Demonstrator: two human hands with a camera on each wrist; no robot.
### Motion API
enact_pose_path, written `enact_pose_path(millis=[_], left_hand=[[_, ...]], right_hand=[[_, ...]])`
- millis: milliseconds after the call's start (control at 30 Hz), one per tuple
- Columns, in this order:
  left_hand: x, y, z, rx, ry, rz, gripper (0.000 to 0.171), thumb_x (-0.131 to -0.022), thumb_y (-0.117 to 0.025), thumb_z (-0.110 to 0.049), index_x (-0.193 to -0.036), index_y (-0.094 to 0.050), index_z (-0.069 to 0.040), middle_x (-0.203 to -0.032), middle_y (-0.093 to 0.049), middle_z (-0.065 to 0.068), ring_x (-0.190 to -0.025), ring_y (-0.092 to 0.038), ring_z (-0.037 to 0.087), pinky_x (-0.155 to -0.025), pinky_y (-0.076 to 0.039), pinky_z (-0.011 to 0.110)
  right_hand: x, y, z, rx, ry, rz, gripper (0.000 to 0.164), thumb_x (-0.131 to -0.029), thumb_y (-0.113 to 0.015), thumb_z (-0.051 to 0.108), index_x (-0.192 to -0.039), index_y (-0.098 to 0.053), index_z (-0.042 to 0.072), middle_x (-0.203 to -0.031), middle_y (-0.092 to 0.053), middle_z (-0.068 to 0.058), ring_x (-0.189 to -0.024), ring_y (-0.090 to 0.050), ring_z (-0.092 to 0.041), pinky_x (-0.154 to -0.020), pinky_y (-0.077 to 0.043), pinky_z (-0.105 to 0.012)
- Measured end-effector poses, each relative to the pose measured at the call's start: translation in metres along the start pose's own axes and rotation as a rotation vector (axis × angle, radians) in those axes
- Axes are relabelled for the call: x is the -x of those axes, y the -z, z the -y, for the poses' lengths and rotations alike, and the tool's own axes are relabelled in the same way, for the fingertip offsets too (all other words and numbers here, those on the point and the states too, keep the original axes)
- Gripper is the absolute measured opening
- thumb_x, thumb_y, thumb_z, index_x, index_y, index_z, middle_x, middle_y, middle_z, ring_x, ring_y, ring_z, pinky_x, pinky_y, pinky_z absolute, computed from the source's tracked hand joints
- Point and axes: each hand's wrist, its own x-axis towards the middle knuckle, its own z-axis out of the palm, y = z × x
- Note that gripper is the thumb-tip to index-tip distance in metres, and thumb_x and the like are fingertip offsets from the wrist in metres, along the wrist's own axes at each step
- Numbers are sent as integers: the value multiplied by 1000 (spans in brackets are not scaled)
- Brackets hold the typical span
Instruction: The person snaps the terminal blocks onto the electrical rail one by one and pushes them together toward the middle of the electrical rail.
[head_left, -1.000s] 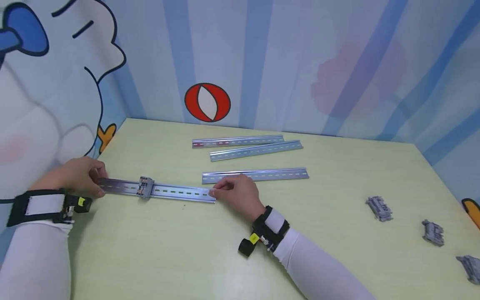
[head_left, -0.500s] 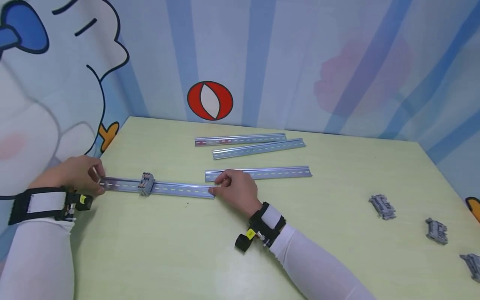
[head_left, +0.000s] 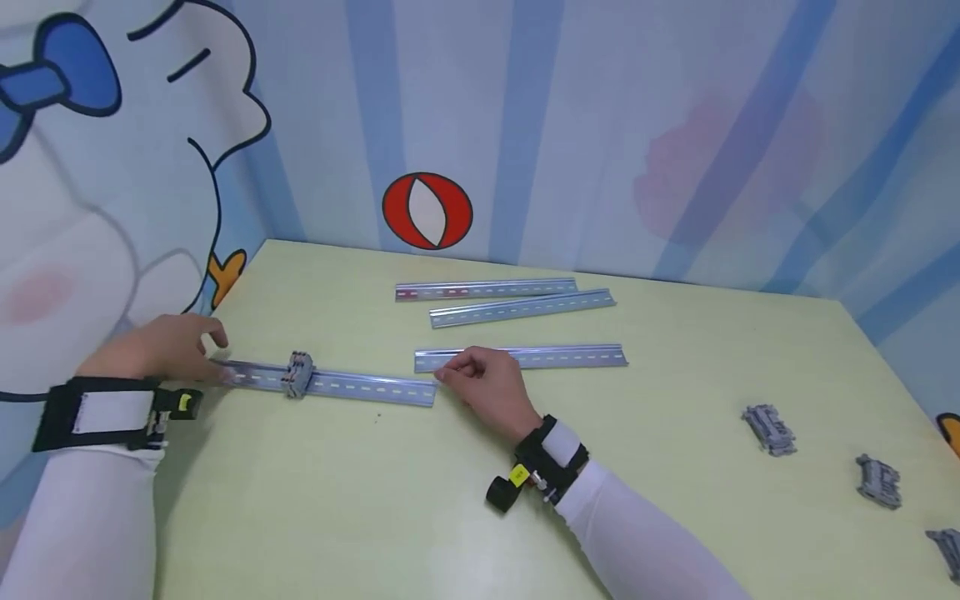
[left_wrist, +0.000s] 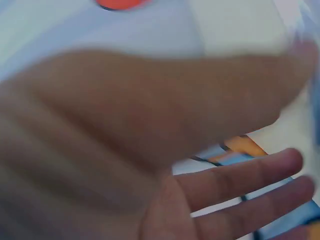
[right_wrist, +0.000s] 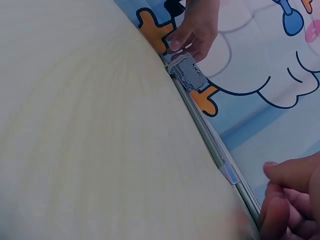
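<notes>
A slotted metal DIN rail (head_left: 375, 388) lies on the table at left, with a grey DIN-rail terminal block (head_left: 298, 374) seated across it, left of its middle. My left hand (head_left: 167, 348) is at the rail's left end, thumb low by the metal and fingers raised apart; in the left wrist view those fingers (left_wrist: 240, 180) stretch away from the thumb. Just off the rail's right end is my right hand (head_left: 491, 390), fingers loosely curled and nothing held. The right wrist view shows a gap between its thumb (right_wrist: 290, 172) and the rail end.
Behind the right hand lies another DIN rail (head_left: 570, 357). Farther back, two more rails, one with red marks (head_left: 480, 289) and one slanted (head_left: 525, 308), lie close together. Loose grey terminal blocks (head_left: 769, 430) sit at right. A printed backdrop (head_left: 585, 150) borders the table.
Both hands held the rail's ends earlier. The left fingers have lifted off and spread, and the right fingertips have come away from the right end. The rail rests on the table now.
</notes>
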Motion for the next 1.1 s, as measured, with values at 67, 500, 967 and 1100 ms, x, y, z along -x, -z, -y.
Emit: enact_pose_path(millis=[67, 500, 967, 1100], left_hand=[[1, 6, -15, -22, -52, -36, 52, -83, -75, -32, -114, -60, 7, -96, -66, 23, -83, -62, 33, -66, -52, 44], [4, -11, -135, -90, -203, -217, 38, -87, -73, -35, -113, -67, -7, -107, -69, 16, -93, -65, 29, -72, -56, 46], [-41, -50, -156, 83, -214, -298, 44, -85, -76, -29, -120, -67, -3, -113, -66, 16, -100, -61, 29, -89, -53, 47], [-54, -58, -163, 51, -241, -308, 44, -85, -76, -31, -118, -69, -2, -110, -66, 15, -93, -59, 26, -86, -54, 44]], right_hand=[[3, 7, -3, -81, -16, -37, 11, -88, -73, 28, -90, -73, 17, -65, -61, -5, -49, -49, -16, -47, -38, -24], [42, 107, -41, 30, -207, -362, 24, -88, -72, 40, -96, -73, 17, -68, -59, -6, -57, -51, -20, -50, -38, -25], [40, 181, -74, 75, -199, -333, 39, -88, -73, 32, -114, -68, 5, -95, -67, -14, -62, -66, -16, -59, -55, -24], [30, 183, -76, 151, -201, -219, 44, -87, -74, 31, -124, -66, 10, -101, -67, -11, -58, -61, -17, -54, -53, -27]])
